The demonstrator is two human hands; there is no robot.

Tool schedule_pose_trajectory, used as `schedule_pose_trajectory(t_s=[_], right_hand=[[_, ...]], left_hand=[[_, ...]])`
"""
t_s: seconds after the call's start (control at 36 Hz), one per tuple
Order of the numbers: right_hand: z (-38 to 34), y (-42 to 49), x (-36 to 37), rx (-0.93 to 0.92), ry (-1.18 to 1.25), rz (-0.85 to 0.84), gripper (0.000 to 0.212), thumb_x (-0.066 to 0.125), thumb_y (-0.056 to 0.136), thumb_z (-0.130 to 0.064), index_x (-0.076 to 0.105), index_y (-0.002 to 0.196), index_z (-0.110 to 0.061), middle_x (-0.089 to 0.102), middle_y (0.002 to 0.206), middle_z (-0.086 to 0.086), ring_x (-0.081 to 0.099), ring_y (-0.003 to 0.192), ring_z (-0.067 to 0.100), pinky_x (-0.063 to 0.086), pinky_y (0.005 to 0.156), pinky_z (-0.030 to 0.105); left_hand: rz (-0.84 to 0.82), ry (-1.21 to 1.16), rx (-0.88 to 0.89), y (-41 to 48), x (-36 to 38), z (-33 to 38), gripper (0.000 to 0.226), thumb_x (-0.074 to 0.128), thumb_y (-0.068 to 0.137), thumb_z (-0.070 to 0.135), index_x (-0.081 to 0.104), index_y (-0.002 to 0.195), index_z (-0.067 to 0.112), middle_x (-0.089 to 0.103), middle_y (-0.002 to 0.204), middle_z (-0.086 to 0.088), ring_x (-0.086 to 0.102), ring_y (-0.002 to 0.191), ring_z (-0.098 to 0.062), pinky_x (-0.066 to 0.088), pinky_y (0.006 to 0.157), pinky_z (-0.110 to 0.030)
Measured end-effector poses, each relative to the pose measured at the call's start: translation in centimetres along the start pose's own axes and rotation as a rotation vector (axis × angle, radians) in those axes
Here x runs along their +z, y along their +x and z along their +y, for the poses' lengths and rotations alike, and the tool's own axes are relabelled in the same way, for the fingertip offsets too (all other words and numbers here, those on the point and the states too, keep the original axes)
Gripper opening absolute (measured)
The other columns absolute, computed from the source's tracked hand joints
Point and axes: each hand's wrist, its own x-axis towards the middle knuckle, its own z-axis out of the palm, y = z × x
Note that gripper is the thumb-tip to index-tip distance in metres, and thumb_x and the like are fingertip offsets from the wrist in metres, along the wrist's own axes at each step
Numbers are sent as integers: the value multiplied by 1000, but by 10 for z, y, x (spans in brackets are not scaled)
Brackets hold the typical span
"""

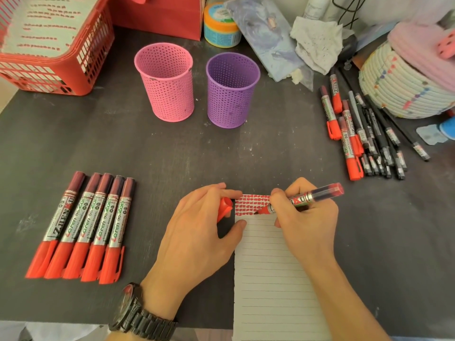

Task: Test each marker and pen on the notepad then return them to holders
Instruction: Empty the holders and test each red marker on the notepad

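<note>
Right hand (306, 217) clenched around uncapped red permanent marker (305, 198), tip touching lined white notepad (270, 279) near its top edge, beside red marks. Left hand (197, 232) pinching red plastic cap (225, 207) at notepad's left edge. Open dark table (172, 148) before perforated pink holder (167, 82) and perforated purple holder (231, 89).

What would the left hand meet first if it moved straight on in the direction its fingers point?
Probably the notepad. The left hand, with a red cap in its fingers, points up and right at the pad's top left corner, where the red test marks are. Beyond that is the right hand with its marker.
</note>
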Motion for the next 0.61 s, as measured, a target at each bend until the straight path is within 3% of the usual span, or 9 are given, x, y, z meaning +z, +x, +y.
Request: schedule_pose_trajectory(t_s=[0.36, 0.5, 0.61], right_hand=[[1, 0, 0, -8, 8, -7, 25, 67, 84, -23, 54, 63, -16, 57, 49, 6, 55, 45, 21, 45, 44, 26], [4, 0, 0, -19, 13, -15, 29, 71, 87, -14, 56, 62, -16, 59, 49, 3, 58, 44, 15, 45, 44, 15], [4, 0, 0, -17, 17, -9, 31, 70, 88, -11, 54, 61, -15, 57, 48, 5, 57, 45, 19, 46, 44, 25]], left_hand=[[-30, -10, -37, 0, -1, 2, 51, 67, 79, 60, 49, 125, 49, 47, 137, 28, 31, 118, 10, 15, 100, -15], [-35, -7, -37, 0, -1, 2, 51, 67, 79, 60, 49, 125, 49, 47, 136, 28, 31, 118, 10, 12, 99, -11], [-38, -8, -35, 0, -2, 1, 50, 66, 79, 60, 49, 125, 49, 45, 136, 29, 31, 119, 10, 11, 99, -11]])
